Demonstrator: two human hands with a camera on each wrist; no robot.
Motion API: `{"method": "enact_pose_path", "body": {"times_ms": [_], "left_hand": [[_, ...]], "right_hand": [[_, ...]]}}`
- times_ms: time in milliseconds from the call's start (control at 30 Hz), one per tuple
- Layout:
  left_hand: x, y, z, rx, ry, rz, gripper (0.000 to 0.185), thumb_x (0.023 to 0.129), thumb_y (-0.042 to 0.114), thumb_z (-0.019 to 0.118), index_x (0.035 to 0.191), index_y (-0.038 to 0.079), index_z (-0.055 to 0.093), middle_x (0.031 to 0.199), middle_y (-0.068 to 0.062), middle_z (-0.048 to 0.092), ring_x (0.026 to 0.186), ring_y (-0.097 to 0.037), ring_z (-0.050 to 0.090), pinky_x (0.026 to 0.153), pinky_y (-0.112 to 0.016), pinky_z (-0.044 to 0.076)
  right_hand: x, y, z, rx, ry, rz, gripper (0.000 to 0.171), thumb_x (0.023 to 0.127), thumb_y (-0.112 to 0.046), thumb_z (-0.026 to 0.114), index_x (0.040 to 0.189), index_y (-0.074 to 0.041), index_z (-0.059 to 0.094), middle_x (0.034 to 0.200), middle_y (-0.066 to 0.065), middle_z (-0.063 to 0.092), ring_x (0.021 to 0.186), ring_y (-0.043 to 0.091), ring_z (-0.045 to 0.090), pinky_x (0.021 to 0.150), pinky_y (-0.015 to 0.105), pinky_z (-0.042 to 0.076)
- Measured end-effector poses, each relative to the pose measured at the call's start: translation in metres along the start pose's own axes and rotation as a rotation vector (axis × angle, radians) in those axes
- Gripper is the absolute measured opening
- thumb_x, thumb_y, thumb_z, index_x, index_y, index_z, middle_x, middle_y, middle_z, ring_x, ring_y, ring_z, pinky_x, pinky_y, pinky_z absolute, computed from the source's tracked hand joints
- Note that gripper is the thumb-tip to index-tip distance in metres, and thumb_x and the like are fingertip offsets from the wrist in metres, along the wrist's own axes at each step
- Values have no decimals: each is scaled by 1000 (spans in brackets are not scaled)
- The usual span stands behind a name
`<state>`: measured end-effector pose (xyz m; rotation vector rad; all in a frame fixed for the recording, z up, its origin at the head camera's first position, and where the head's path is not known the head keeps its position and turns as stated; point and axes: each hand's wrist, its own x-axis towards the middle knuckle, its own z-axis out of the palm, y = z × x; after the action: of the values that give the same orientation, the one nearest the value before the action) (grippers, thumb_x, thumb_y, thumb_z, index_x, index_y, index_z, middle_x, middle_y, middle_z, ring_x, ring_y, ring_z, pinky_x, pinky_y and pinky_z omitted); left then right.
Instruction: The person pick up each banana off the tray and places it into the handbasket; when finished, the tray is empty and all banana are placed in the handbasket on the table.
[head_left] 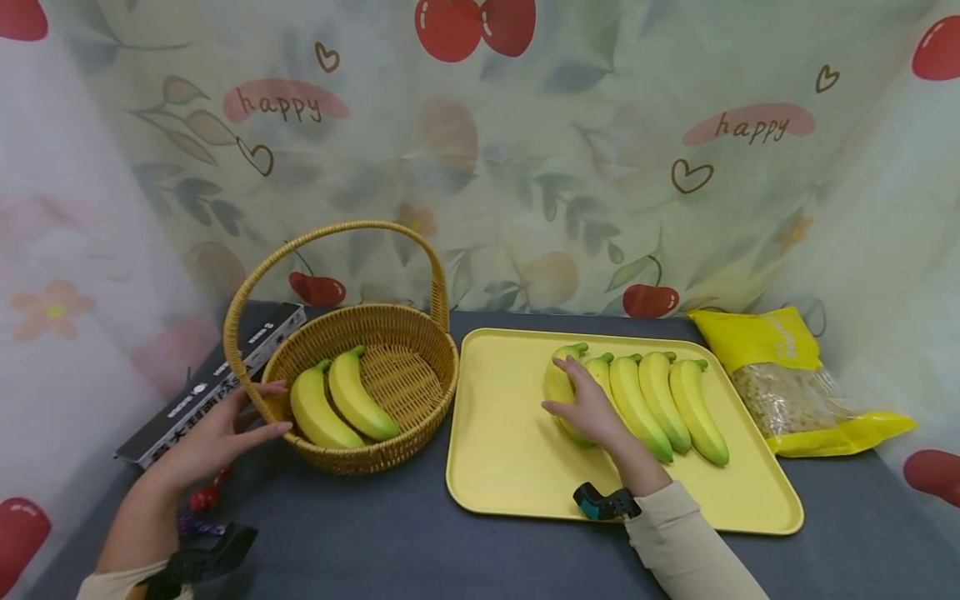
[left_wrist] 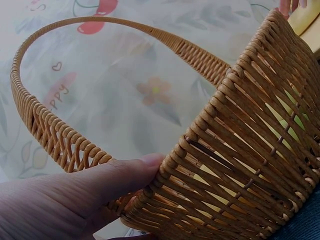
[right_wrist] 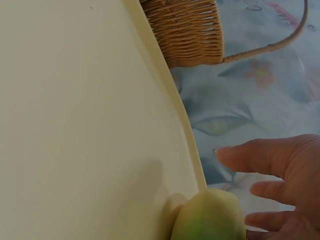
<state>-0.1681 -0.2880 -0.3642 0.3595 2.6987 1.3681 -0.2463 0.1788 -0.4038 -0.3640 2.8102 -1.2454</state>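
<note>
My right hand (head_left: pixel 592 408) curls over the leftmost banana (head_left: pixel 561 392) on the yellow tray (head_left: pixel 510 450), right of the wicker basket (head_left: pixel 360 383). My left hand (head_left: pixel 217 433) rests open-fingered against the basket's wall. A loose hold could let the banana slip, or the basket shift sideways.

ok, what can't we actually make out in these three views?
- Leftmost banana on the tray: head view, the right hand covers most of it; right wrist view cuts it off at the bottom edge.
- Black box lettering: head view, too small.
- Left hand grip on the basket: left wrist view shows only the thumb.
</note>
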Motion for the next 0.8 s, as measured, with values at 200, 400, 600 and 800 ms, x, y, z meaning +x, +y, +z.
{"method": "enact_pose_path", "body": {"times_ms": [200, 400, 600, 800], "left_hand": [[0, -1, -1, -8, -9, -4, 53, 93, 21, 57, 134, -4, 36, 146, -29, 29, 132, -52, 26, 100, -67, 32], [1, -2, -1, -12, -18, -11, 53, 94, 22, 57, 135, -4, 35, 146, -29, 28, 130, -54, 27, 99, -66, 34], [1, -1, -1, -1, -18, -24, 54, 94, 23, 56, 136, -3, 35, 147, -29, 27, 129, -55, 29, 98, -65, 37], [1, -1, 0, -6, -22, -22, 53, 94, 22, 56, 136, -4, 35, 147, -29, 27, 129, -55, 28, 98, -64, 38]], "right_hand": [[0, 1, 4, -51, -6, -12, 65, 85, -8, 66, 141, 3, 34, 151, 30, 15, 139, 46, 16, 111, 59, 24], [0, 4, 8, -62, -26, -13, 66, 83, -7, 66, 141, 1, 35, 152, 29, 13, 138, 47, 19, 109, 60, 28], [1, 8, 11, -46, -16, -53, 64, 84, -4, 65, 140, 1, 35, 151, 29, 13, 137, 47, 19, 109, 59, 27], [0, 8, 11, -27, -15, -54, 62, 83, -3, 64, 139, 1, 38, 151, 28, 16, 138, 46, 21, 109, 59, 28]]}}
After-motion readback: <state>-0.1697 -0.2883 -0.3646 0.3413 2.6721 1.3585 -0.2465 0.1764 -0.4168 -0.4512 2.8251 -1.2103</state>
